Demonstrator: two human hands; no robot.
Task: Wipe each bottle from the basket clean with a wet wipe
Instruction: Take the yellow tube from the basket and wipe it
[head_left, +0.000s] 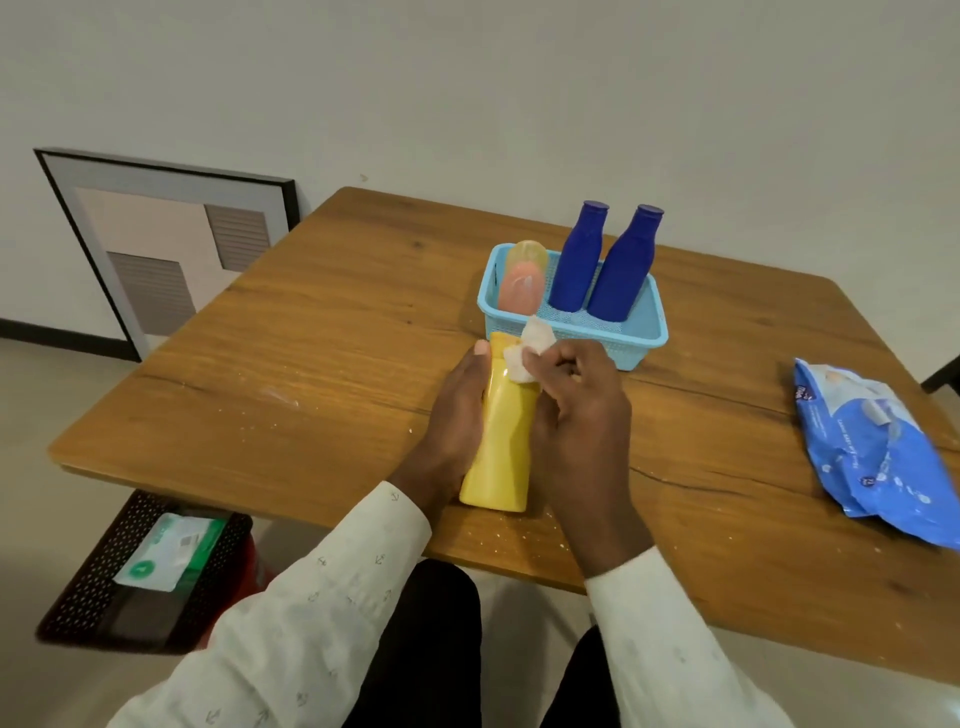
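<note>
A yellow bottle (503, 447) lies tilted over the wooden table (291, 374), its base toward me. My left hand (457, 415) grips it along its left side. My right hand (582, 410) pinches a white wet wipe (530, 348) against the bottle's top end. Just behind stands a light blue basket (641, 332). It holds two upright dark blue bottles (576, 260) (623, 270) and a pink-orange bottle (521, 288) with a yellowish one (527, 252) behind it.
A blue wet wipe pack (872, 447) lies on the table at the right. On the floor to the left sits a dark perforated crate (93, 587) with a green-white wipe pack (171, 551). A framed picture (166, 244) leans on the wall.
</note>
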